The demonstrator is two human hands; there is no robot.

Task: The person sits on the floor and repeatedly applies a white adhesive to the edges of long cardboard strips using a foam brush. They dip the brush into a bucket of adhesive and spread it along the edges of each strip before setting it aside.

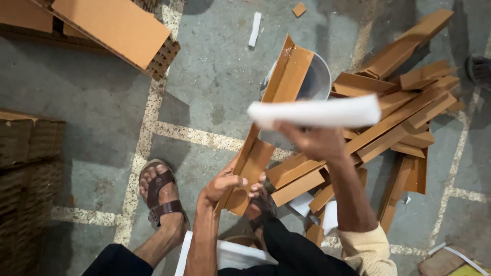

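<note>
My left hand (224, 182) grips the lower end of a long folded brown cardboard strip (271, 117), which leans up and away over a grey metal bowl (318, 82). Raised higher, my right hand (313, 140) holds a flat white strip (316, 112) crosswise in front of the cardboard. Just right of my hands lies a pile of similar brown cardboard angle pieces (404, 107). Both sandalled feet rest on the concrete floor, the left foot (161, 197) beside my left hand.
Stacks of brown honeycomb cardboard slabs sit at the upper left (117, 28) and left edge (28, 168). A small white strip (254, 29) and a cardboard scrap (299, 9) lie on the floor beyond. Another person's foot (479, 69) shows at the right edge.
</note>
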